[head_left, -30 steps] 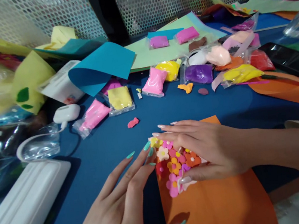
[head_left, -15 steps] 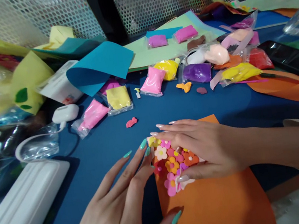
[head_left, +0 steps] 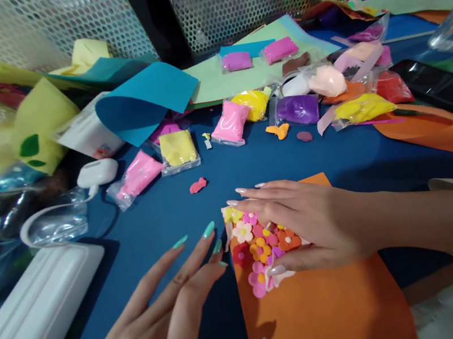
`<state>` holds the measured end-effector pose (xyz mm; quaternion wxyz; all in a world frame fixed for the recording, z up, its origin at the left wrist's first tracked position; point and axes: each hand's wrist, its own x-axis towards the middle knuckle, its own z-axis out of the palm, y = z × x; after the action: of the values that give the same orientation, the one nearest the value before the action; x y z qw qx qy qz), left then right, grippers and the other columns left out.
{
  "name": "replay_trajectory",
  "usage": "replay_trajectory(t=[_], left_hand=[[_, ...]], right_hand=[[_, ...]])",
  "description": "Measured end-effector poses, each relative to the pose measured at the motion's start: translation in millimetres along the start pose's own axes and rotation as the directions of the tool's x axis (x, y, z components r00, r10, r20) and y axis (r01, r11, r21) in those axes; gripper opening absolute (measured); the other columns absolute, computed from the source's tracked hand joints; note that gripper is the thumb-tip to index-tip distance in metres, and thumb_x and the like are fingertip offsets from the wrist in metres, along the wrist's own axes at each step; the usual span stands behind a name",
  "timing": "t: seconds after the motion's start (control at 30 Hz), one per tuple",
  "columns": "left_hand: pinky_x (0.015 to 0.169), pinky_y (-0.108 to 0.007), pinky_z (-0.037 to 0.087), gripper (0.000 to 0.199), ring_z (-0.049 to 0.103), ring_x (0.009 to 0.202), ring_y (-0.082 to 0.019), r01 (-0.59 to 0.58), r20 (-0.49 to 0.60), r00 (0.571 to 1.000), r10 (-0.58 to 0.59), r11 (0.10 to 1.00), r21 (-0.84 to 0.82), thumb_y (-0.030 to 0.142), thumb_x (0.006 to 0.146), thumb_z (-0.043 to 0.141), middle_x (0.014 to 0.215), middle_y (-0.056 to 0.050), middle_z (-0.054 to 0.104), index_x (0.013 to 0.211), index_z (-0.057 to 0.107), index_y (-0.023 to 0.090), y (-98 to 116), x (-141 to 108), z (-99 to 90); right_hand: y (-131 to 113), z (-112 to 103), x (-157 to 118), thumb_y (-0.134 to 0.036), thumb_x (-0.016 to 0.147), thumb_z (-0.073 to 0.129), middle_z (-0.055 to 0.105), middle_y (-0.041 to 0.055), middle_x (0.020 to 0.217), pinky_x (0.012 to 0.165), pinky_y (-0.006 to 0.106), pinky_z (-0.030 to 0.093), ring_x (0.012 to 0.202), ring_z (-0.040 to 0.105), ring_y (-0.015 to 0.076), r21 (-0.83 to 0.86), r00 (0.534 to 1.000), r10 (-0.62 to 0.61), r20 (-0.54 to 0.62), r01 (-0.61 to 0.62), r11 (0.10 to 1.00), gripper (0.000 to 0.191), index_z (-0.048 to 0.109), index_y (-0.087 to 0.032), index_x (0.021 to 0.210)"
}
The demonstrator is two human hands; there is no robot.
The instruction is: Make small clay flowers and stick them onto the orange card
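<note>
My left hand [head_left: 159, 317], with turquoise nails, hovers left of the orange paper [head_left: 327, 314]. Its fingers are spread and hold nothing; the fingertips are just off the paper's edge. Small clay flowers in pink, orange, red, white and yellow [head_left: 260, 250] cover the upper left of the sheet. Over them lies my right hand [head_left: 312, 219], pale-nailed, its fingers stretched out and its thumb touching a pale pink clay piece [head_left: 283, 273]. Part of the flowers is hidden beneath this palm. A thin pale strip of clay [head_left: 228, 236] hangs over the paper's left edge.
Bagged clay in pink [head_left: 231, 123], yellow [head_left: 178, 147] and purple [head_left: 298, 109] lies behind the hands. At left are a white power bank-like block [head_left: 51, 312] and a cabled earbud case [head_left: 97, 173]. A black phone [head_left: 445, 86] rests at right. Blue paper [head_left: 147, 102] curls up behind.
My left hand has drawn back left and slightly down, off the flowers' edge, uncovering the pale strip and red flower. My right hand has stayed in place.
</note>
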<state>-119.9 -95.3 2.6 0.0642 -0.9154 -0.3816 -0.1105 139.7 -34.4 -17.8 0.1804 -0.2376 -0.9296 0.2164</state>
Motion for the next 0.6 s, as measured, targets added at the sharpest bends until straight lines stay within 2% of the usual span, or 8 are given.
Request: replay_trajectory(t=[0.17,0.47,0.6], left_hand=[[0.087,-0.041,0.053,0.07,0.053,0.116,-0.033,-0.068,0.02,0.998,0.068,0.997,0.022,0.064,0.071,0.053,0.125,-0.012,0.057,0.119,0.049,0.014,2,-1,2.8],[0.083,-0.04,0.055,0.076,0.055,0.114,-0.034,-0.054,0.065,0.996,0.054,0.999,0.003,0.064,0.069,0.055,0.122,-0.014,0.06,0.125,0.045,0.013,2,7,1.4],[0.084,-0.038,0.055,0.073,0.056,0.113,-0.031,-0.08,0.022,0.997,0.081,0.996,-0.044,0.057,0.072,0.055,0.124,-0.013,0.058,0.129,0.041,0.013,-4,9,0.0]], right_hand=[[-1,-1,1,-0.043,0.089,0.048,0.034,0.018,0.144,0.114,0.039,0.021,0.139,0.02,0.0209,-0.002,1.0,0.003,-0.001,-0.003,1.0,0.063,0.034,-0.002,0.135],[-1,-1,1,-0.041,0.089,0.048,0.034,0.0179,0.144,0.113,0.04,0.022,0.139,0.02,0.0206,0.016,1.0,-0.002,-0.001,0.002,1.0,0.061,0.034,-0.002,0.135],[-1,-1,1,-0.041,0.089,0.05,0.034,0.0181,0.144,0.115,0.038,0.019,0.139,0.021,0.0217,0.001,1.0,-0.007,0.003,0.007,1.0,0.061,0.037,0.0,0.132]])
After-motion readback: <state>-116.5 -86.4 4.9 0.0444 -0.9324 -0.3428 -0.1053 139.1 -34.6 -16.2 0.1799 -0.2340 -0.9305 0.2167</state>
